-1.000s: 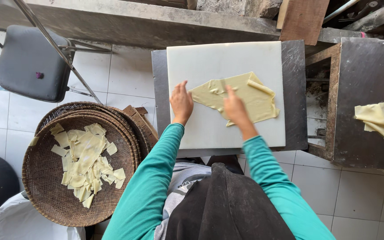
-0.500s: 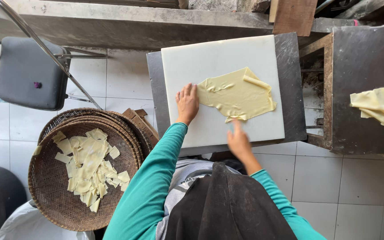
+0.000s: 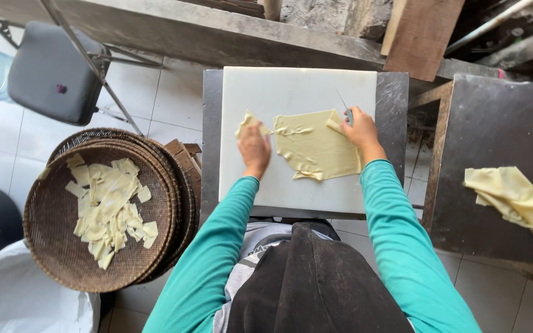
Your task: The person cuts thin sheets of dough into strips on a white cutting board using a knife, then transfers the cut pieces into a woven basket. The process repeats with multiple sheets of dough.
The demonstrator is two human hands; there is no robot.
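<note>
My right hand [image 3: 360, 131] grips a knife [image 3: 344, 106] at the dough sheet's [image 3: 316, 147] two o'clock corner. My left hand [image 3: 255, 148] pinches a cut dough strip [image 3: 249, 122] at its nine o'clock. Both lie on a white cutting board [image 3: 279, 92]; a woven basket [image 3: 57, 240] of strips sits at my eight o'clock.

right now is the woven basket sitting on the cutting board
No, the basket sits on the floor to the left, apart from the white board, and holds pale cut strips.
</note>
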